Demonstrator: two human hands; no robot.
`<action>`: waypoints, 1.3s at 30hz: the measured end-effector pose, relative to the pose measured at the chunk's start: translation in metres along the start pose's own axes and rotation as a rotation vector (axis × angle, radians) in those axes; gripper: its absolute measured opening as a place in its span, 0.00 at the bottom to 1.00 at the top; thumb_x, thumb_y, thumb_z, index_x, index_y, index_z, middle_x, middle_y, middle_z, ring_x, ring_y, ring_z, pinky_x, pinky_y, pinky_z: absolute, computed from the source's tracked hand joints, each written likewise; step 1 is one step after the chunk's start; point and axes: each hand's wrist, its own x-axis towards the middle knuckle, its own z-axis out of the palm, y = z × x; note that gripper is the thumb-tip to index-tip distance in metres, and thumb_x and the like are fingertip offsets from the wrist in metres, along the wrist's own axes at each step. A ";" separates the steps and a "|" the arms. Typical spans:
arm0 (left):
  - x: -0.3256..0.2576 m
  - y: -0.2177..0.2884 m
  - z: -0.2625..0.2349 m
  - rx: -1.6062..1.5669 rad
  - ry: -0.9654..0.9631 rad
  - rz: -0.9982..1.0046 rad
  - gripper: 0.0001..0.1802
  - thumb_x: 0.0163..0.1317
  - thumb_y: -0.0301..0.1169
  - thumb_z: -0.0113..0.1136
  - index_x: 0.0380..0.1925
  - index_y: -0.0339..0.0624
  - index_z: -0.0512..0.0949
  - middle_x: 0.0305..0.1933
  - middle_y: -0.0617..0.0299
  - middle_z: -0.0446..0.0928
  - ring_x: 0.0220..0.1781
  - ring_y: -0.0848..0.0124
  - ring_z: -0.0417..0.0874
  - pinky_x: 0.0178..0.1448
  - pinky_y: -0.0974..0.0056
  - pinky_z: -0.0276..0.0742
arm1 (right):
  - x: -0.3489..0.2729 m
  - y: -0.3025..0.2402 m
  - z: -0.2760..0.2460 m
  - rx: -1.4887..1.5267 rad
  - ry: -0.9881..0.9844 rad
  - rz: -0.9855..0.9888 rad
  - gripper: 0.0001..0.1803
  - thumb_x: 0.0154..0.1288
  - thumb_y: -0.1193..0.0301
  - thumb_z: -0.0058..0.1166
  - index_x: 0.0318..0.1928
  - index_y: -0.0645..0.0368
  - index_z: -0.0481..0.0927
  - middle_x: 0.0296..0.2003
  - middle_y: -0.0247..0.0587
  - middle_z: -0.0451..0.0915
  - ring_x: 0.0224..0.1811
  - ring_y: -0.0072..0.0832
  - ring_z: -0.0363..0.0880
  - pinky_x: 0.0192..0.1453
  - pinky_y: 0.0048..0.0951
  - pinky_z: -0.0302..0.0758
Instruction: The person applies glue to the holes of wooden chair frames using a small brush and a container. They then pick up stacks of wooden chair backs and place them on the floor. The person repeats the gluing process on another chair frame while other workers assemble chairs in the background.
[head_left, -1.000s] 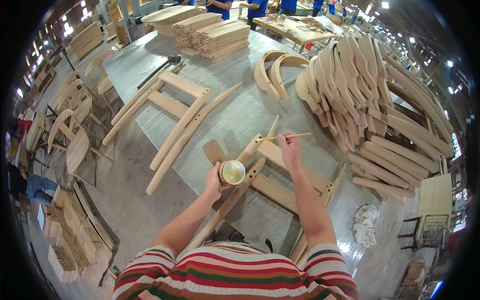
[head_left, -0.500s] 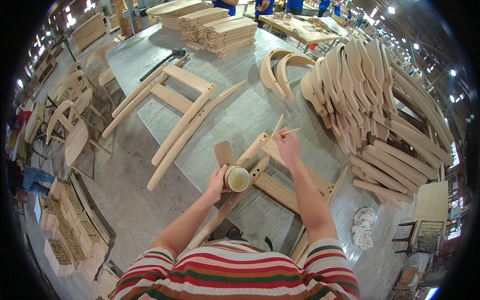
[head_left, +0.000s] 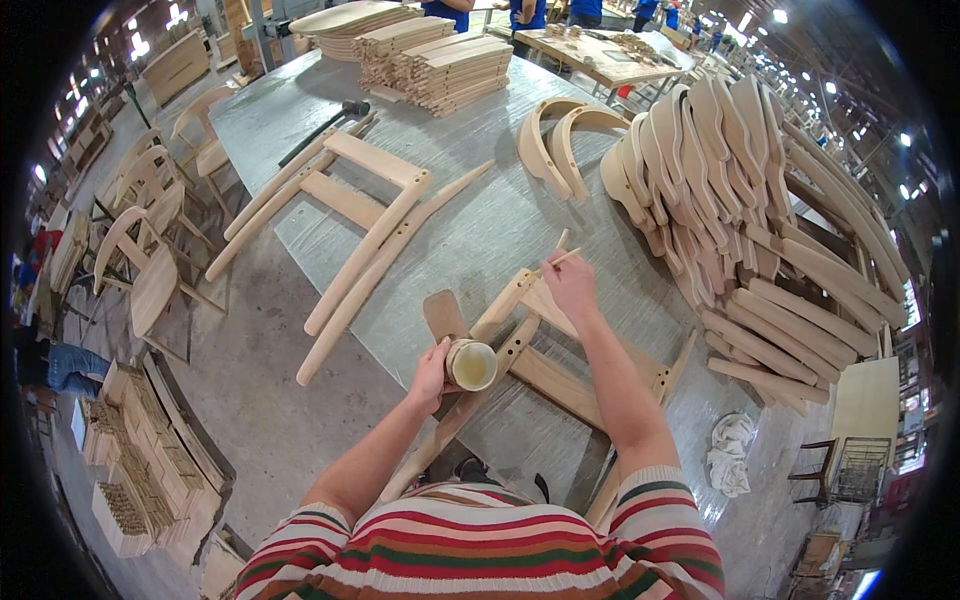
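Note:
My left hand (head_left: 430,375) is closed round a small round cup (head_left: 453,367) with pale yellowish liquid inside. A flat brown paddle-shaped piece (head_left: 443,312) sticks out beyond the cup; how it is held is hidden. My right hand (head_left: 572,288) pinches a thin light wooden stick (head_left: 568,253) just above the end of a chair frame (head_left: 555,388). This wooden frame lies on the metal-topped table below both hands, with dark holes at its joints. Whether the stick's tip touches the wood I cannot tell.
Another chair frame (head_left: 345,198) and a hammer (head_left: 345,112) lie to the left. Curved wooden parts (head_left: 700,160) are piled at the right, above a white cloth (head_left: 731,450). Stacked slats (head_left: 435,65) stand at the table's (head_left: 480,240) far end. Assembled chairs (head_left: 152,285) stand on the floor at left.
My right hand has turned slightly, and less of the stick shows. The cup in my left hand has shifted a little down and left. The chair frames have stayed in place.

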 end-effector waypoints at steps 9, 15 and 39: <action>0.004 -0.002 -0.007 -0.034 -0.022 -0.033 0.21 0.66 0.48 0.43 0.46 0.42 0.69 0.42 0.59 0.76 0.39 0.67 0.81 0.38 0.55 0.82 | 0.014 -0.010 -0.008 -0.155 -0.124 -0.089 0.09 0.59 0.62 0.53 0.29 0.53 0.77 0.21 0.35 0.76 0.31 0.34 0.75 0.40 0.38 0.64; 0.003 -0.001 -0.003 -0.012 -0.010 -0.031 0.21 0.67 0.46 0.39 0.47 0.42 0.70 0.42 0.58 0.76 0.39 0.66 0.82 0.36 0.57 0.82 | 0.017 -0.012 -0.012 -0.177 -0.109 -0.049 0.10 0.60 0.61 0.52 0.29 0.54 0.78 0.21 0.37 0.77 0.29 0.35 0.75 0.39 0.37 0.65; -0.009 0.024 -0.007 -0.155 0.024 0.112 0.20 0.66 0.47 0.44 0.46 0.45 0.70 0.42 0.63 0.76 0.41 0.71 0.80 0.38 0.62 0.80 | -0.021 -0.031 -0.022 -0.114 -0.069 -0.294 0.07 0.59 0.67 0.53 0.30 0.58 0.77 0.28 0.40 0.78 0.29 0.37 0.76 0.36 0.35 0.70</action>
